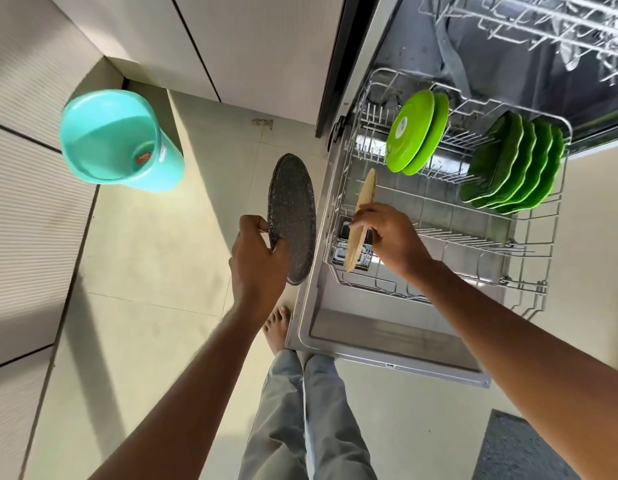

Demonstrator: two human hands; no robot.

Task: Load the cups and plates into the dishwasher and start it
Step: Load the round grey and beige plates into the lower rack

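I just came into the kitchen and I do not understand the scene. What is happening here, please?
A person is loading the dishwasher. The right hand lowers a tan plate on edge into the pulled-out lower rack. The left hand holds a dark speckled plate over the floor, beside the open door, waiting its turn. Two light green round plates and a row of dark green plates already stand in the rack. A teal bucket sits on the floor to the left.
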